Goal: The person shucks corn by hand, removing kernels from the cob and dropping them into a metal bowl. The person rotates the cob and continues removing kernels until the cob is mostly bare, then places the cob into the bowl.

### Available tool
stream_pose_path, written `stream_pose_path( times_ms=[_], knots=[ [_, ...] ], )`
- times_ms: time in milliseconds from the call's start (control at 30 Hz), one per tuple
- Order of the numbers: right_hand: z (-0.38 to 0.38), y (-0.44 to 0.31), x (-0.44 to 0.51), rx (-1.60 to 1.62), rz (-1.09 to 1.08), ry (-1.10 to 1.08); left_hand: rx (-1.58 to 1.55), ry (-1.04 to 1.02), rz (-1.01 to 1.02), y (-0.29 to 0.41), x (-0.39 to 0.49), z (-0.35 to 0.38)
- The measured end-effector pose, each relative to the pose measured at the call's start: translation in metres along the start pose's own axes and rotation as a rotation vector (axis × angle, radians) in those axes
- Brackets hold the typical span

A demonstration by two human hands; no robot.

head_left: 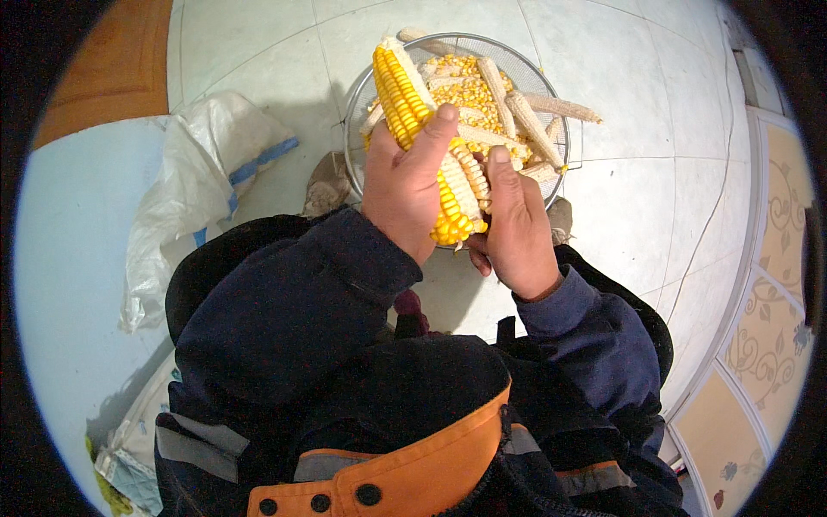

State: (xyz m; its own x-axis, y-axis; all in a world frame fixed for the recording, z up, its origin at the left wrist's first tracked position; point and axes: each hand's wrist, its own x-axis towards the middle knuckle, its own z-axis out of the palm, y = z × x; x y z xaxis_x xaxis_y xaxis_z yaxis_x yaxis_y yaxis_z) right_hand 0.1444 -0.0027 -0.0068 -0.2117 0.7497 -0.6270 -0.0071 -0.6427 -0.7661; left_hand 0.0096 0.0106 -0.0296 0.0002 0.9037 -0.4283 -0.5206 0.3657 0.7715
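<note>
My left hand (404, 187) is wrapped around a yellow ear of corn (399, 90), held at a slant above a round wire-mesh basket (522, 59). Along the ear, a pale strip of bare cob shows where kernels are gone. My right hand (522, 226) grips the lower right side of the ear, its thumb beside a row of kernels (475, 171) that leans away from the cob. Some of its fingers are hidden behind the corn. Inside the basket lie loose yellow kernels (459, 66) and several stripped cobs (535, 129), a few reaching over the rim.
The basket stands on the tiled floor (620, 84) between my shoes (327, 184). A crumpled white woven sack (207, 155) with blue stripes lies to the left. A thin cable (707, 226) runs along the right, near patterned cabinet doors (775, 310). Brown wood panelling (116, 58) is at upper left.
</note>
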Motion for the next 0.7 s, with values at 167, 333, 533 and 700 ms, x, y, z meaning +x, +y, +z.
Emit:
stream_pose_path(
  times_ms=[167,333,533,700],
  knots=[
    [0.0,0.015,0.006,-0.185,-0.367,-0.005,-0.22,0.119,-0.148,-0.005,0.01,-0.005],
    [0.0,0.013,0.001,-0.45,-0.631,-0.008,-0.239,0.072,-0.246,0.007,0.008,-0.002],
    [0.007,0.023,0.003,-0.464,-0.668,0.137,-0.31,-0.011,-0.19,-0.008,0.008,-0.01],
    [0.001,0.018,0.006,-0.335,-0.53,0.065,-0.244,-0.066,-0.146,-0.009,0.008,-0.013]
  ],
)
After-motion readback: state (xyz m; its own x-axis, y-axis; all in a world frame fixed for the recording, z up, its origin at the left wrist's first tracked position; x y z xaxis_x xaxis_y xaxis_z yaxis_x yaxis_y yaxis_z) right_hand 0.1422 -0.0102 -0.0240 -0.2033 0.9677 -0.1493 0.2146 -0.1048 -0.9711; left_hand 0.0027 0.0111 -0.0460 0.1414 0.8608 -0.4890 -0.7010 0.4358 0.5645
